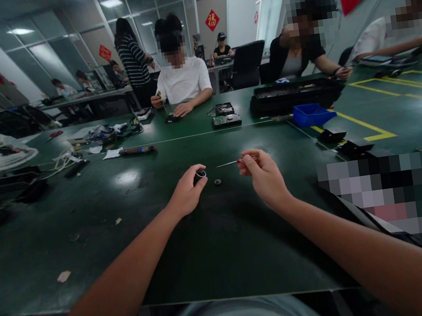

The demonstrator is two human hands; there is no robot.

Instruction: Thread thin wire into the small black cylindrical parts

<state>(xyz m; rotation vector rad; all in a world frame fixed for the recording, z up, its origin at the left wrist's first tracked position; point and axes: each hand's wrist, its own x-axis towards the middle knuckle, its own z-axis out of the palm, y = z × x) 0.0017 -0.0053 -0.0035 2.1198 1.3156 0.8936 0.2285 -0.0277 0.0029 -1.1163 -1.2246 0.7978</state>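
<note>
The thin-shafted screwdriver (239, 161) lies almost level across the view, its long axis running left to right. Its bare metal shaft points toward the person's left, with the tip over the green tabletop (224, 260), and its red handle end sits inside the right hand (269, 180). The dark cylinder (199, 175) is in the left hand (185, 193), its pale-rimmed round end turned up and toward the camera; how far its body runs down behind the fingers cannot be told. Tip and cylinder are apart, with a short gap between them. The small round part (218, 182) lies on the tabletop in that gap, a little nearer the person, touched by neither hand.

The left grip is closed round the cylinder, thumb on the near side and fingers on the far side, leaving the rim exposed. The right grip pinches the screwdriver handle between thumb and fingers, with the other fingers curled in.

Both forearms reach forward from the lower corners and angle inward, so the hands face each other over the tabletop. Beyond them lie a dark elongated tool (138, 150), a circuit-board unit (227, 120) and a blue bin (312, 114); a person in a white shirt (186, 81) sits across the tabletop.
</note>
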